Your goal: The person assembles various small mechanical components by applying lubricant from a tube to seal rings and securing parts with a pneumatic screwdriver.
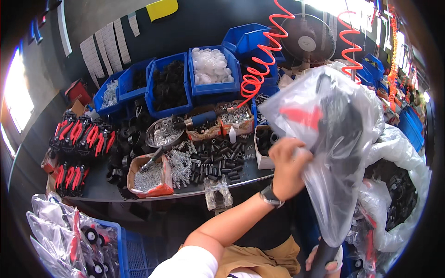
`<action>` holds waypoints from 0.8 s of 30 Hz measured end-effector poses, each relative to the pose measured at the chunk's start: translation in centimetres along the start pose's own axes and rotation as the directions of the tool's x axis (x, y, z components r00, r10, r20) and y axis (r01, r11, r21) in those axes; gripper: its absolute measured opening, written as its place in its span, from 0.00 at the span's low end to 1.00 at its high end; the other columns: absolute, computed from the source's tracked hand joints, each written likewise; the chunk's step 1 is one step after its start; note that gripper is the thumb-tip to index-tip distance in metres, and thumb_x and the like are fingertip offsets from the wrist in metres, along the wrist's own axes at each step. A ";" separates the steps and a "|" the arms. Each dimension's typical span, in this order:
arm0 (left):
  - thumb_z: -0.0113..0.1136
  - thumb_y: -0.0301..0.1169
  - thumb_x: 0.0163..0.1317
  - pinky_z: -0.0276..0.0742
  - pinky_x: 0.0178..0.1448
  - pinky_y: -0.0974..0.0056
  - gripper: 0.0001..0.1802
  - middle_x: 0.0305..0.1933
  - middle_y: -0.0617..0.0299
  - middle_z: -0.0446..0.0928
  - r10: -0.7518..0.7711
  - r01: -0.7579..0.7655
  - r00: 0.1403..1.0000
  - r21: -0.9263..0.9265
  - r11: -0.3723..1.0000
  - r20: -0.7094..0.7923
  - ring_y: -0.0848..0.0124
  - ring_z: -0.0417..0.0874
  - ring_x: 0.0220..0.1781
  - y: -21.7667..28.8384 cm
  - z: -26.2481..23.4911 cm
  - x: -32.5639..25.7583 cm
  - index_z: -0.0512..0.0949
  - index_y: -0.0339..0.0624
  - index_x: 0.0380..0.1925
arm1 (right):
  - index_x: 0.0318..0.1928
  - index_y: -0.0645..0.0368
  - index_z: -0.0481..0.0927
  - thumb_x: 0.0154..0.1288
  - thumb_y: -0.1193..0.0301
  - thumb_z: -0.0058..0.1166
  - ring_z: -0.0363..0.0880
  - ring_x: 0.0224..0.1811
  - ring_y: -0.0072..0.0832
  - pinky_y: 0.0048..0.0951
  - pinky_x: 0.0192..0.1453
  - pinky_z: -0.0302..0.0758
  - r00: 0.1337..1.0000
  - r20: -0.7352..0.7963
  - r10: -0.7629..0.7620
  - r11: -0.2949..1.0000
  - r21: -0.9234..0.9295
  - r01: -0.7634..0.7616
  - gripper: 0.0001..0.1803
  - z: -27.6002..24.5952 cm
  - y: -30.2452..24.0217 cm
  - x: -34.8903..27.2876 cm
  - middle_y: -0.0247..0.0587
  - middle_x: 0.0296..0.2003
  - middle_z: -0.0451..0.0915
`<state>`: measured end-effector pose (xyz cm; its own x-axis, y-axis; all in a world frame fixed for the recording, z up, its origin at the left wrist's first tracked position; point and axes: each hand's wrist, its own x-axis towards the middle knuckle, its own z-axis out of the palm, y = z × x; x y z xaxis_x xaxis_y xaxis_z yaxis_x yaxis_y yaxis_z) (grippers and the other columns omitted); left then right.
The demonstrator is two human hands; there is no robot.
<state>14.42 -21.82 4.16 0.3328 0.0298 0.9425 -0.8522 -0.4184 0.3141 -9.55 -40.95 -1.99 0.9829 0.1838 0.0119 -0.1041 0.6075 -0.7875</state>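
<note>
A clear plastic bag [336, 185] covers a long black part with a red piece [301, 116], raised on the right side of the bench. My left hand [288, 169], with a watch on its wrist, is closed at the bag's left edge, its fingers curled and slightly blurred. Below the bag a thick black tube [323, 260] sticks out, and my right hand [334, 260] is wrapped round it, partly hidden by it. The upper end of the black part shows only dimly through the plastic.
Blue bins [169, 85] of small parts line the bench's back. Loose springs [181, 164], black sleeves [220, 160] and red-black assemblies [79, 134] lie on it. A blue crate [134, 250] of bagged parts stands lower left. Red coiled hoses [269, 51] hang above; a large plastic sack [398, 153] is right.
</note>
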 end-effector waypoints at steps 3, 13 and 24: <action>0.57 0.21 0.48 0.67 0.51 0.60 0.12 0.39 0.54 0.66 -0.223 0.191 0.945 -0.151 0.970 -0.237 0.57 0.69 0.42 -3.4 0.7 3.4 0.72 0.37 0.35 | 0.71 0.64 0.54 0.54 0.61 0.72 0.83 0.29 0.56 0.46 0.31 0.82 0.951 0.279 -0.133 0.978 0.190 0.081 0.51 -0.4 0.2 3.6 0.63 0.38 0.78; 0.54 0.20 0.56 0.72 0.44 0.55 0.06 0.36 0.52 0.67 0.056 0.428 0.756 -0.558 0.711 0.652 0.52 0.71 0.39 9.0 -11.1 -12.6 0.70 0.38 0.33 | 0.73 0.67 0.51 0.71 0.60 0.53 0.77 0.54 0.51 0.50 0.56 0.77 0.808 0.421 -0.413 0.868 0.450 0.209 0.41 5.4 0.2 11.0 0.54 0.61 0.69; 0.54 0.29 0.63 0.50 0.79 0.43 0.45 0.80 0.64 0.52 0.430 -0.620 0.771 0.706 0.341 0.470 0.53 0.54 0.80 1.0 -28.1 1.2 0.49 0.84 0.74 | 0.72 0.65 0.55 0.74 0.59 0.48 0.74 0.58 0.41 0.42 0.62 0.72 0.900 0.394 -0.185 0.976 0.177 0.123 0.35 17.8 5.0 16.7 0.49 0.62 0.69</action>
<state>2.61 3.25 8.81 0.0796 -0.5832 0.8084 -0.2121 -0.8024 -0.5579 3.67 -21.07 5.24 0.8442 0.3578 0.3991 -0.0079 0.7528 -0.6582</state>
